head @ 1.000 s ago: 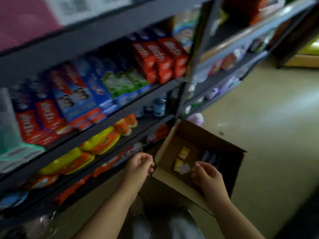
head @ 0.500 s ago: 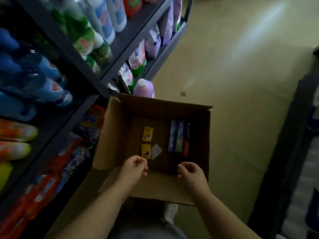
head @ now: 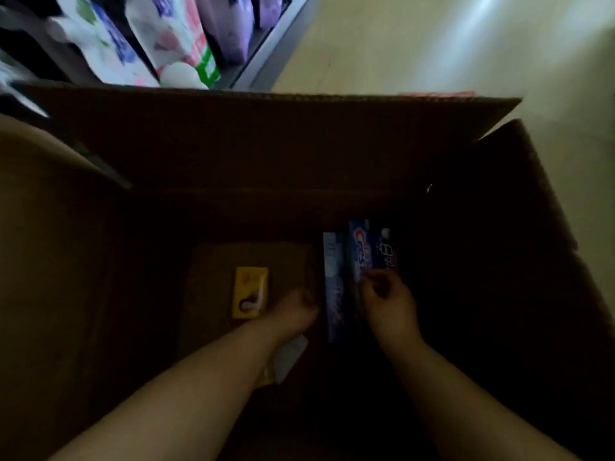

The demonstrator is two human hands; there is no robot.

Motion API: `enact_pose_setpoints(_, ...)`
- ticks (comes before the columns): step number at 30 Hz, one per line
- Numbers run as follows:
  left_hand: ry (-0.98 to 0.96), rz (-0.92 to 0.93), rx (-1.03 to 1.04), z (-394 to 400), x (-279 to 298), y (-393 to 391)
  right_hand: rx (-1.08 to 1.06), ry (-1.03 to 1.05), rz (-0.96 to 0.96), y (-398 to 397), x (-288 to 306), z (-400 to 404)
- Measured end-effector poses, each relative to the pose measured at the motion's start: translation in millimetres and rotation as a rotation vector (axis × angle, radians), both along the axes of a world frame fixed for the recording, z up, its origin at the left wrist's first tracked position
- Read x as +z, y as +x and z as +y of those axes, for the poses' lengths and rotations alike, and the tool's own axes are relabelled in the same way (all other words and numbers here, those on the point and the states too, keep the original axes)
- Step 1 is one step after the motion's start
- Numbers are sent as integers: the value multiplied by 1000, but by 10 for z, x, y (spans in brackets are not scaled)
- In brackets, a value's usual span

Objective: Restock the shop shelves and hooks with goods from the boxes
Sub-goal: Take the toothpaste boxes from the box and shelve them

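Box: an open cardboard box (head: pixel 266 154) fills most of the view, its flaps standing up on the far and right sides; the inside is dim.
Left hand: the left hand (head: pixel 294 312) is down inside the box near the bottom, fingers curled under and away from the camera. Whether it grasps anything cannot be told; the fingertips are hidden.
Right hand: the right hand (head: pixel 389 301) is also down in the box, just right of the left hand. Its fingers are curled, with the tips at the near end of the dark blue toothpaste carton (head: pixel 371 249); it seems to be touching or pinching that carton, but the dim light leaves the grip unclear.
Toothpaste cartons: two long cartons lie side by side on the box floor. The light blue toothpaste carton (head: pixel 333 287) runs between the two hands, and the dark blue one stretches away beyond the right hand's fingers.
Yellow packet: a small yellow packet (head: pixel 250 292) lies flat on the box floor, just left of the left hand.
White item: a pale, blurred item (head: pixel 291 356) shows under the left wrist, with a bit of yellow beside it.
Shelf: beyond the box, past the left hand, a low shelf (head: pixel 273 44) holds blurred white and purple pouches (head: pixel 186 34).
Floor: pale floor (head: pixel 466 44) lies beyond the right hand.
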State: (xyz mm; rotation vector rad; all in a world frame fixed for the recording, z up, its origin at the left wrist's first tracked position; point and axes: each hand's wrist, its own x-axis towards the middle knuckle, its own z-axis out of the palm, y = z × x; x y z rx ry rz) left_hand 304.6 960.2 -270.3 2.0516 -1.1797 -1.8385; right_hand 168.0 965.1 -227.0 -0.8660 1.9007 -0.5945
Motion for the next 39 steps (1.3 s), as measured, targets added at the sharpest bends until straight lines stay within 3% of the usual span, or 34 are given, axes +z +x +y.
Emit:
enact_pose_setpoints(2,23,27,-4,-46,-195,-131,-1,-17,11,-100,-155,0)
enact_pose_setpoints(8,190,242,369,-23,-491,-514,-83,-44,14,-250,-159,-29)
enact_pose_setpoints(12,214,380,464,46,-488,-539,-124,-57,-10,-301,-89,-76)
enact_pose_setpoints(20,172,396,436,180,-558,-414,-104,-32,-44,-270,-139,-14)
enact_pose_setpoints(26,331,583,501,113,-496,-392,-116,-14,-101,-266,-141,-8)
enact_pose_setpoints(32,354,651,579,145,-119,-65,-89,-43,-11,-257,-65,33)
enact_pose_setpoints(39,273,574,655,365,820,185,86,60,-52,-3,482,74)
